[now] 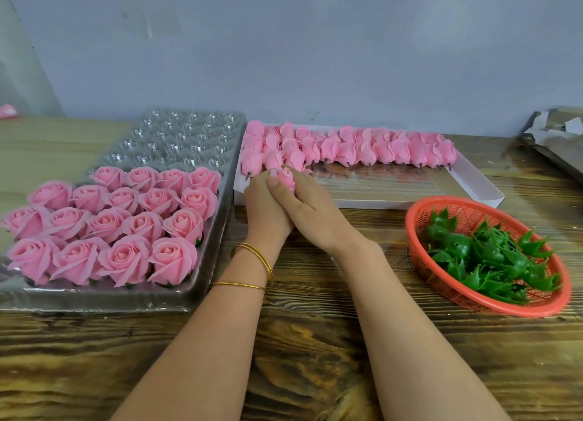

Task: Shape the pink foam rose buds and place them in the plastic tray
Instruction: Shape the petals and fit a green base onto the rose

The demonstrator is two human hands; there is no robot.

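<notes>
One pink foam rose bud is cupped between my two hands at the centre of the table, just in front of the white box. My left hand and my right hand press together with fingers curled round the bud; only its top shows. Several closed buds lie in rows at the back of the white box. The clear plastic tray on the left holds several opened pink roses in its near rows; its far cups hold nothing.
A red plastic basket with several green calyx pieces sits at the right. Grey paper or cardboard lies at the far right edge. The wall stands close behind the wooden table.
</notes>
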